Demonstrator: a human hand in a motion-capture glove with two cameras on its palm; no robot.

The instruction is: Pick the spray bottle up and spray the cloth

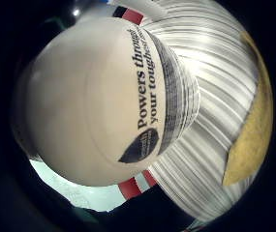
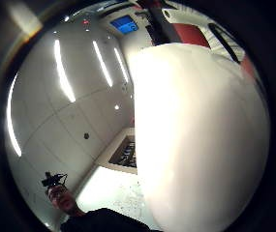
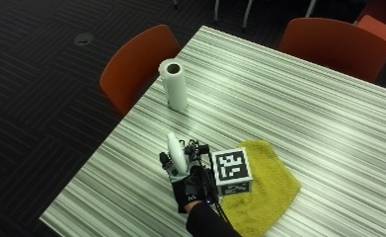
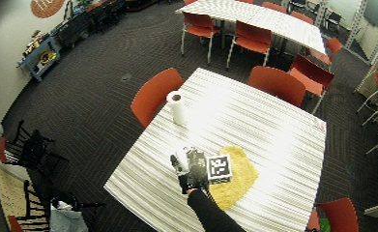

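1. The gloved right hand (image 3: 187,183) is curled around the white spray bottle (image 3: 174,150); its fingers wrap the bottle's body from the side, and the bottle shows above the hand.
2. The bottle is held over the near part of the bench (image 3: 297,94), just beside the yellow cloth (image 3: 270,187); I cannot tell if its base touches the bench top.
3. In the little finger side palm view the bottle fills most of the frame: a smooth, rounded white plastic body with a dark printed label reading "Powers through your toughest" and red bands at its edges.
4. In the thumb side palm view the same plain white surface bulges close to the palm.
5. The cloth is mustard yellow, soft and nubbly, lying flat with rounded corners on the bench.
6. The bench top is a glossy laminate of fine grey and white stripes.
7. A white paper towel roll (image 3: 173,85) stands upright near the far edge, well apart from the hand.
8. Orange moulded chairs (image 3: 135,66) stand around the bench on dark carpet.
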